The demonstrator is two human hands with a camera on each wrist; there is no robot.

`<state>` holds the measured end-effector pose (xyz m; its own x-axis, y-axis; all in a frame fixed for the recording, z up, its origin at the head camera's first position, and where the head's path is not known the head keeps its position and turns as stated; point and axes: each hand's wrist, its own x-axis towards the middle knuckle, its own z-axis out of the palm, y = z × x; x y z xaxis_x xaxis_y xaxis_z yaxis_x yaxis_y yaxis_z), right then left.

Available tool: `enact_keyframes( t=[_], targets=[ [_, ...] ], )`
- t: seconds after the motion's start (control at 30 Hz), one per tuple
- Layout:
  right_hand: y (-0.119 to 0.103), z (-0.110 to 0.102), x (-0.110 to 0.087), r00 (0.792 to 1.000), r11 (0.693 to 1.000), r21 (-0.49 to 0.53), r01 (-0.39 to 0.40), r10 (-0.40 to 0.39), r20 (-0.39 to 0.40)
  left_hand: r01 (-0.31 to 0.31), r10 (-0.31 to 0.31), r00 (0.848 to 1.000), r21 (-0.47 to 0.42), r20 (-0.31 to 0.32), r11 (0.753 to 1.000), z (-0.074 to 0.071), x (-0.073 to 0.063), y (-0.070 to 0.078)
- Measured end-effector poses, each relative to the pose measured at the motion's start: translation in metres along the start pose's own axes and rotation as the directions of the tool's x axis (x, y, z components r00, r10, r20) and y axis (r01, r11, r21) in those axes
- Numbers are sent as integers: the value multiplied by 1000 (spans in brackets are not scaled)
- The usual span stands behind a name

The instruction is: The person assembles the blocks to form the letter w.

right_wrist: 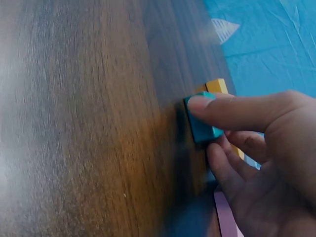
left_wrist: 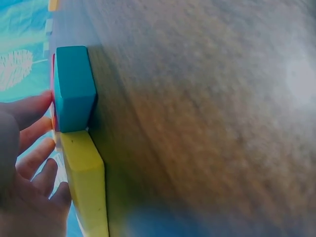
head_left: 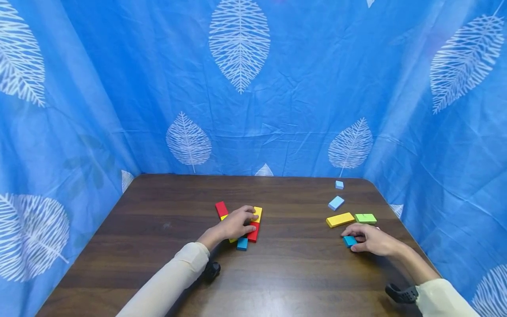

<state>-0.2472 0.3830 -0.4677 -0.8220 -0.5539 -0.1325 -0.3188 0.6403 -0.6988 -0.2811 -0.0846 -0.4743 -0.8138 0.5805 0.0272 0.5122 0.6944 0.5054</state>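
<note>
My left hand (head_left: 236,223) lies over a group of flat blocks, its fingers loosely bent and its fingertips at the yellow block (head_left: 258,213) and the red block (head_left: 253,232). Another red block (head_left: 222,208) sticks out behind the hand, and a teal block (head_left: 242,244) lies at the group's near end. The left wrist view shows that teal block (left_wrist: 75,89) beside a yellow block (left_wrist: 86,173). The hand hides part of the group. On the right, my right hand (head_left: 372,239) pinches a second teal block (head_left: 350,241) between thumb and fingers, low at the tabletop.
Beyond the right hand lie a long yellow block (head_left: 340,219), a green block (head_left: 365,218) and two light blue blocks, one nearer (head_left: 336,203), one farther (head_left: 339,185). A pinkish block (right_wrist: 226,215) shows below the right hand. A blue curtain (head_left: 293,110) borders the brown table (head_left: 285,273).
</note>
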Motion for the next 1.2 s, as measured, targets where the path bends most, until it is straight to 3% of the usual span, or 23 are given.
enact_keyframes(
  t=[0.23,0.57,0.73,0.97,1.2],
  targets=[
    [6,-2,3,1000,1000,-10,-4,4,13,4,-4,1000,17,3,1000,1,0,1],
    [-2,6,10,999,1000,19,-23,24,-49,16,-17,1000,24,7,1000,3,-1,1],
    [-10,7,27,998,999,-45,1,-4,-56,18,-19,1000,26,13,999,1,-1,2],
    [-29,12,59,993,996,-41,85,-88,-82,44,-44,999,4,12,999,-3,-1,2],
    [-47,25,89,982,990,-27,139,-141,-128,20,-20,1000,9,18,1000,0,-1,1]
  ],
)
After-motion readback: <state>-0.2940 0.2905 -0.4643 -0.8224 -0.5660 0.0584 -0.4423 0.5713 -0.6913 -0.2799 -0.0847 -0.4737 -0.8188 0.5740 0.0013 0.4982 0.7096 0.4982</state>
